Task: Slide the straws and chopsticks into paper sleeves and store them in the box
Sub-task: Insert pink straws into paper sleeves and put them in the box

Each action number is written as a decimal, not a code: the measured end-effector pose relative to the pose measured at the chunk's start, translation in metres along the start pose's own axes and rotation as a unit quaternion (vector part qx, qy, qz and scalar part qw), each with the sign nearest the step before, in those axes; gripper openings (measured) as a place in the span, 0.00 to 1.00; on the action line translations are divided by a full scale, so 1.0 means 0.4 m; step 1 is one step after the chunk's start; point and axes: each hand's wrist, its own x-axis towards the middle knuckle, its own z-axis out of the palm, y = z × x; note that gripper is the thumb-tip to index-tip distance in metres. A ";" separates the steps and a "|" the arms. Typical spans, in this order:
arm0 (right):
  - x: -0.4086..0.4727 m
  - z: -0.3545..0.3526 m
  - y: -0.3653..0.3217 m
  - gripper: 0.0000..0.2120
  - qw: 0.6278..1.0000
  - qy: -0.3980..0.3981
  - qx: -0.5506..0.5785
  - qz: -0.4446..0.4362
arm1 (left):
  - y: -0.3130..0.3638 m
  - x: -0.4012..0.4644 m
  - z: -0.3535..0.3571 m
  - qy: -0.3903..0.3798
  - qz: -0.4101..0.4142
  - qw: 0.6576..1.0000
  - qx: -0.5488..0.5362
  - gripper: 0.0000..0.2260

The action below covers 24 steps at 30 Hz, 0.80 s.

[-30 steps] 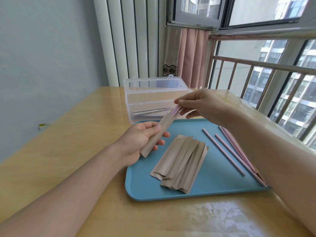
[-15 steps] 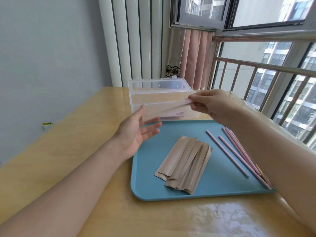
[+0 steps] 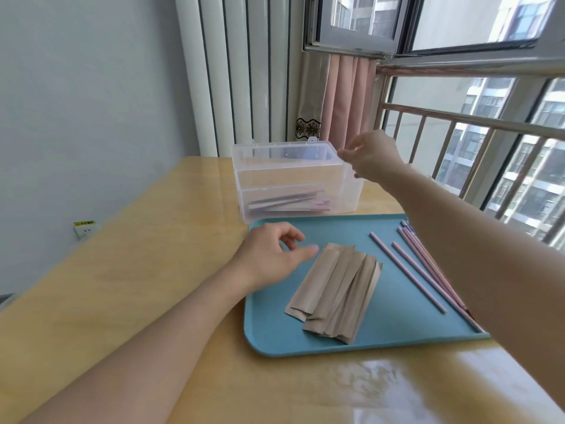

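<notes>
Moved: our right hand [image 3: 371, 157] no longer holds the filled sleeve, which now seems to lie in the box [image 3: 293, 182]; our left hand [image 3: 272, 258] has dropped to the tray [image 3: 397, 332].
Fingers: right loosely apart, empty; left relaxed, just beside the sleeves [image 3: 336, 289].
Straws [image 3: 409, 273]: on the tray's right side.
Handling: we judge sleeves light and floppy, so pinch near the mouth; straws stiff, light, roll easily, so grip mid-length.

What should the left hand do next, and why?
Probably pinch the top empty sleeve from the fanned stack of paper sleeves. The left hand hovers open, its fingertips just beside that stack on the blue tray, and it holds nothing. The right hand is up at the clear box, so pink straws wait unsleeved.
</notes>
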 end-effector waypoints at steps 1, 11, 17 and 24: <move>-0.018 -0.019 0.011 0.17 0.998 -0.030 -0.048 -0.012 | 0.011 -0.012 0.007 -0.028 0.003 0.998 0.050 0.19; -0.112 -0.069 0.143 0.16 0.888 -0.380 -0.216 0.140 | 0.065 -0.042 0.051 -0.042 0.004 0.972 0.231 0.18; -0.105 -0.064 0.160 0.11 0.902 -0.377 -0.167 0.123 | 0.039 -0.020 0.035 0.015 -0.001 0.993 0.117 0.08; -0.104 -0.077 0.154 0.08 0.911 -0.371 -0.148 0.100 | 0.029 -0.009 0.013 0.024 -0.055 0.997 -0.057 0.09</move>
